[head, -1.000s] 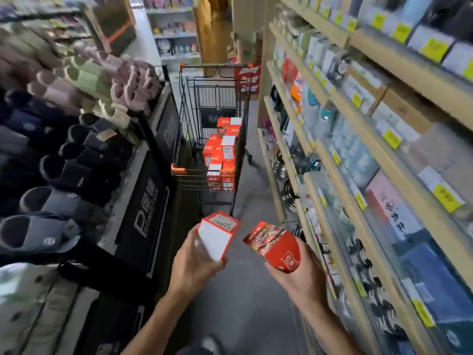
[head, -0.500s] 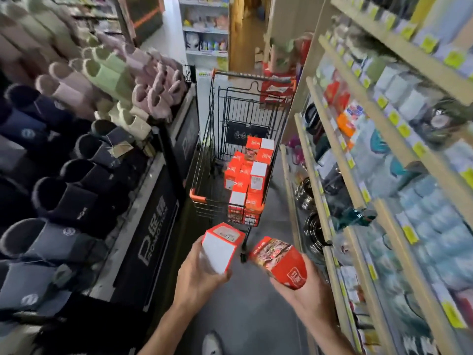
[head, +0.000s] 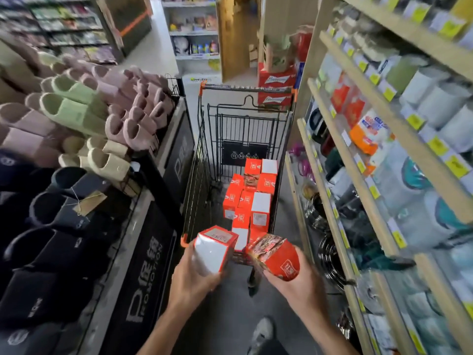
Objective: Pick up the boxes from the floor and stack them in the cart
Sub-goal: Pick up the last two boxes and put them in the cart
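My left hand (head: 190,280) grips a red and white box (head: 213,248) from below, its white face turned toward me. My right hand (head: 298,285) grips a second red box (head: 275,254) with a food picture on its side. Both boxes hover just before the near end of a black wire shopping cart (head: 198,155) with orange corner caps. Inside the cart, several matching red and white boxes (head: 252,198) are stacked along its right side. The cart's left half shows bare wire.
A slipper display (head: 84,139) with a black promotion panel (head: 148,272) lines the aisle on the left. Wooden shelves (head: 363,175) of packaged goods run along the right. Red cartons (head: 276,80) are piled beyond the cart. My shoe (head: 262,329) is on the grey floor.
I have walked closer to the cart, which now looks larger and nearer. Both hands kept hold of their boxes and now sit right at the cart's near end.
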`<act>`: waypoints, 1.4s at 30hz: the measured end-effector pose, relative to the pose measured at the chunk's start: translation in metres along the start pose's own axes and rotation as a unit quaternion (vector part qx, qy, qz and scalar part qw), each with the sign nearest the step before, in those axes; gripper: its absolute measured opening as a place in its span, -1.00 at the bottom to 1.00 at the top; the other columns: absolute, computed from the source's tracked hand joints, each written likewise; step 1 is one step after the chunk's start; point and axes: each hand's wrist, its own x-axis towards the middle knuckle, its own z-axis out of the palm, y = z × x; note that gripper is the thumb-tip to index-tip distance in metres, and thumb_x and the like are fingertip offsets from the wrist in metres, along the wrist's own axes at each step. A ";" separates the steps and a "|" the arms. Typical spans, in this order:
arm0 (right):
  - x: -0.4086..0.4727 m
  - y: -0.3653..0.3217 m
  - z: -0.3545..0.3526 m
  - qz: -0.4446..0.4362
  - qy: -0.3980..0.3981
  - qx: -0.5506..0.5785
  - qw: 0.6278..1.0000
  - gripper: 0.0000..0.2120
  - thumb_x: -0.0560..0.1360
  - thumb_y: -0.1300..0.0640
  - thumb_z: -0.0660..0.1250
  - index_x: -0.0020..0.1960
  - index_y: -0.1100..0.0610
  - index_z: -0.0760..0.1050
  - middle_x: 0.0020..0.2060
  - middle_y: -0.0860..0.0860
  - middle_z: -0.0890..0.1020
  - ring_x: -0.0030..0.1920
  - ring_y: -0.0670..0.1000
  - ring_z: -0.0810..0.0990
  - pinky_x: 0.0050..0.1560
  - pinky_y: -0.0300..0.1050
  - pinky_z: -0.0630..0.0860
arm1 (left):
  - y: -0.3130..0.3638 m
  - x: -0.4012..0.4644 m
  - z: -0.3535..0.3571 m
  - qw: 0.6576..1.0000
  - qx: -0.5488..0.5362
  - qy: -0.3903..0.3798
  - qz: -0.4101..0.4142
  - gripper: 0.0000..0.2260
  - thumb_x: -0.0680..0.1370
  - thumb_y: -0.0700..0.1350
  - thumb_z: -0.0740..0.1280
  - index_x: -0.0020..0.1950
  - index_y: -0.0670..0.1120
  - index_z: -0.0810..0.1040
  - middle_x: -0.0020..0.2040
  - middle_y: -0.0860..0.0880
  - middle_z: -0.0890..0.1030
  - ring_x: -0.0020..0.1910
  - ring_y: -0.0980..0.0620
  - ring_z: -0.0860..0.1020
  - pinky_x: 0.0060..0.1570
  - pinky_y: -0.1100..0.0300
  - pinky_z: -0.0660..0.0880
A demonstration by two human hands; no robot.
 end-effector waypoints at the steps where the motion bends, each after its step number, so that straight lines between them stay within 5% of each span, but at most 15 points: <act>1: 0.016 -0.003 0.003 0.002 -0.008 0.000 1.000 -0.11 0.12 -0.43 0.52 0.35 -0.08 0.45 0.07 -0.08 0.65 -0.04 -0.04 0.63 -0.14 -0.18 0.53 | 0.006 0.014 0.002 1.000 0.007 -0.003 -0.002 -0.22 0.16 0.24 0.62 0.26 0.37 0.28 0.04 0.23 0.59 0.00 0.24 0.59 -0.07 0.13 0.62; 5: 0.076 -0.016 0.012 -0.007 -0.018 0.017 1.000 -0.13 0.12 -0.35 0.58 0.33 -0.03 0.48 0.06 -0.06 0.65 -0.05 -0.04 0.61 -0.15 -0.22 0.47 | 0.025 0.067 0.008 1.000 0.021 0.006 -0.021 -0.11 0.17 0.29 0.62 0.40 0.19 0.29 0.10 0.18 0.57 0.04 0.15 0.58 -0.06 0.16 0.60; 12: 0.137 -0.037 0.025 0.025 -0.038 0.028 0.999 -0.11 0.16 -0.32 0.61 0.38 -0.01 0.45 0.07 -0.09 0.60 -0.09 -0.11 0.55 -0.21 -0.51 0.30 | 0.019 0.158 0.015 0.996 0.015 -0.024 -0.081 -0.11 0.11 0.22 0.62 0.37 0.18 0.35 0.09 0.14 0.62 0.06 0.06 0.62 0.01 0.01 0.60; 22: 0.188 -0.080 0.096 0.143 0.013 -0.008 0.990 0.02 0.07 -0.53 0.45 0.41 -0.07 0.40 0.18 -0.06 0.62 0.10 -0.01 0.63 0.09 0.03 0.61 | -0.059 0.308 0.051 0.978 0.041 -0.147 -0.141 -0.21 0.13 0.18 0.58 0.31 0.11 0.39 0.08 0.07 0.61 0.10 -0.04 0.60 0.03 0.03 0.53; 26: 0.210 -0.103 0.125 0.186 0.044 0.002 0.982 0.08 -0.02 -0.62 0.41 0.36 -0.07 0.45 0.09 -0.12 0.63 -0.01 -0.05 0.62 0.01 -0.07 0.58 | -0.095 0.353 0.072 0.965 0.069 -0.204 -0.146 -0.18 0.20 0.14 0.59 0.39 0.08 0.33 0.18 0.04 0.58 0.15 -0.06 0.57 0.04 0.07 0.50; 30: 0.233 -0.110 0.151 0.208 0.058 0.016 0.976 -0.15 0.11 -0.27 0.64 0.33 -0.06 0.48 -0.05 -0.27 0.59 -0.16 -0.28 0.58 -0.15 -0.23 0.52 | -0.122 0.385 0.102 0.957 0.089 -0.233 -0.150 -0.16 0.19 0.14 0.59 0.38 0.03 0.32 0.18 -0.03 0.59 0.12 -0.10 0.59 0.03 0.02 0.55; 36: 0.266 -0.094 0.189 0.214 0.064 0.049 0.973 -0.21 0.10 -0.25 0.66 0.26 -0.28 0.41 -0.07 -0.43 0.51 -0.07 -0.44 0.53 -0.15 -0.48 0.44 | -0.148 0.404 0.153 0.948 0.080 -0.248 -0.185 -0.15 0.19 0.17 0.57 0.37 -0.04 0.31 0.17 -0.08 0.57 0.14 -0.17 0.57 0.06 -0.08 0.54; 42: 0.284 -0.070 0.212 0.219 0.024 0.051 0.974 -0.01 0.05 -0.44 0.53 0.40 -0.22 0.32 0.12 -0.24 0.59 0.06 -0.20 0.61 0.04 -0.20 0.59 | -0.165 0.409 0.204 0.943 0.061 -0.239 -0.225 -0.07 0.19 0.23 0.57 0.44 -0.02 0.27 0.28 -0.10 0.55 0.23 -0.17 0.54 0.11 -0.05 0.54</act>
